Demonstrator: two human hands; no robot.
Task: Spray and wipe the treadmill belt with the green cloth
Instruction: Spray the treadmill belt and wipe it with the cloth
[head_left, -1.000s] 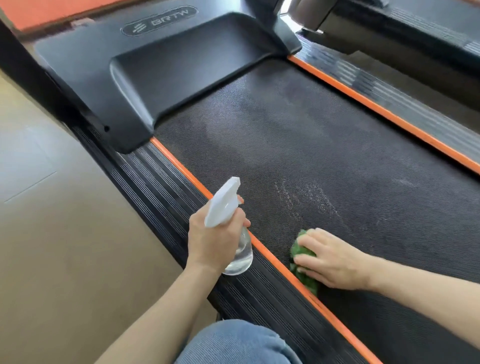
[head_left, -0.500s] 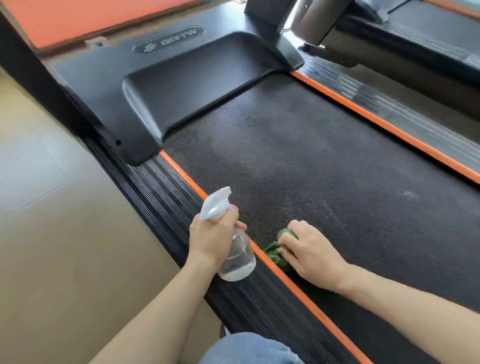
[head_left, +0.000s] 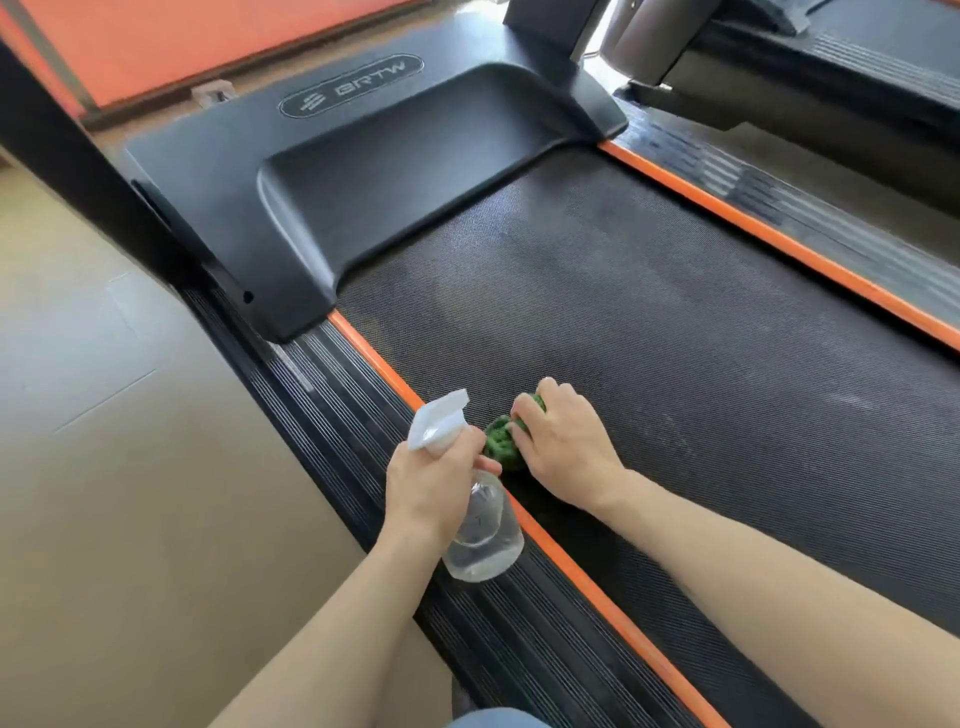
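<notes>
1. A smooth beige floor (head_left: 130, 493) with faint tile seams fills the left side.
2. An orange panel (head_left: 208, 41) runs along the top left edge.
3. A second machine (head_left: 831, 67) stands at top right.

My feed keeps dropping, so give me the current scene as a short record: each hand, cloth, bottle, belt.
left hand: left hand grips the spray bottle by its neck, over the ribbed side rail
spray bottle: clear, white trigger head, nozzle pointing up and away
right hand: right hand presses the green cloth, fingers curled over it
green cloth: bunched on the treadmill belt, close to the near orange strip
treadmill belt: black, textured, faint pale patches toward the motor cover
</notes>
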